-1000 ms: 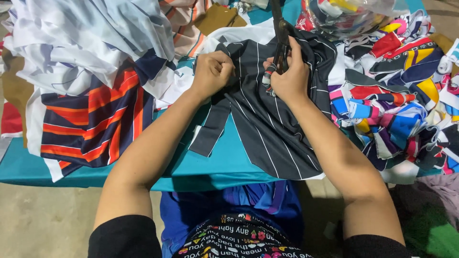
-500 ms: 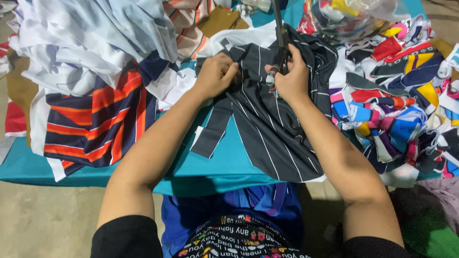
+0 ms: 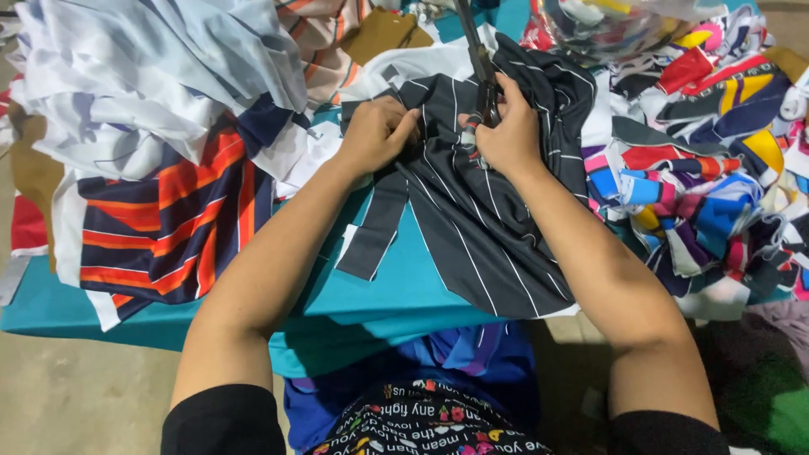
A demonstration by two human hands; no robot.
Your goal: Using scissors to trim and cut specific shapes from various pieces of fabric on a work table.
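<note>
head: 1 view; worn high; faces steeply down; close over table

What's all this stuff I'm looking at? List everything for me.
dark pinstriped fabric: one, charcoal with white lines, centre of table
scissors: one pair, dark, upright in right hand
striped fabric: one, navy with orange, left
white cloth pile: one heap, upper left
colourful scraps: one heap, mixed colours, right
table: one, teal cover
left hand: pressing on pinstriped fabric
right hand: gripping scissors
</note>
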